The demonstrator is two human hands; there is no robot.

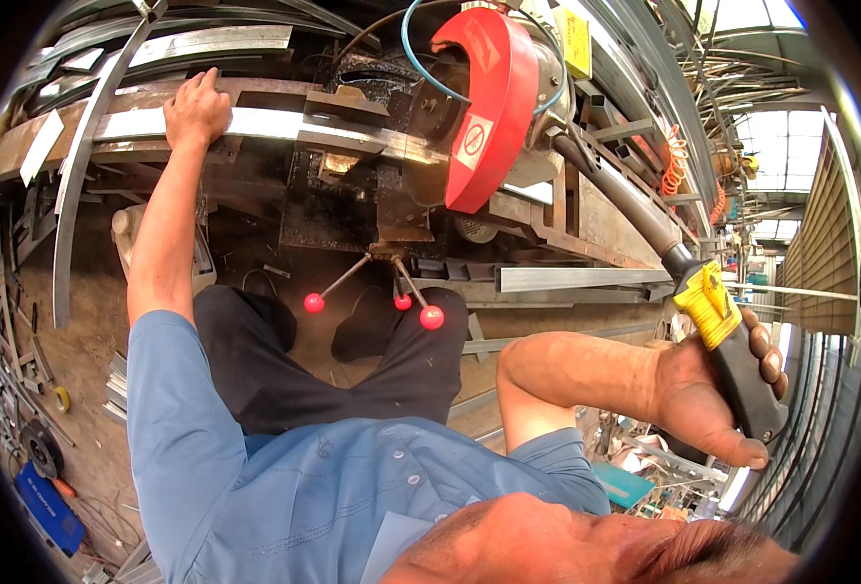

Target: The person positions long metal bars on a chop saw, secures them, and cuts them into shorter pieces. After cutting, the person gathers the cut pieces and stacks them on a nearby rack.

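Note:
A long, pale metal bar (260, 124) lies across the bench and runs under the blade of a cut-off saw. My left hand (197, 109) is closed over this bar, left of the saw, fingers bent over its far side. Over the blade sits a red saw guard (499, 102); the blade itself is partly hidden and blurred. Out to the right, my right hand (708, 394) wraps round the black saw handle (750, 380), which has yellow wrapping and joins the saw by a long arm (630, 195). Near my knees stands a clamp handle with red balls (431, 317).
Metal lengths (207, 44) are stacked behind the bench. A flat metal strip (85, 185) crosses the bench at the left. Below, the floor holds offcuts, a blue box (49, 506) and cables. An orange coiled hose (676, 161) hangs at the right.

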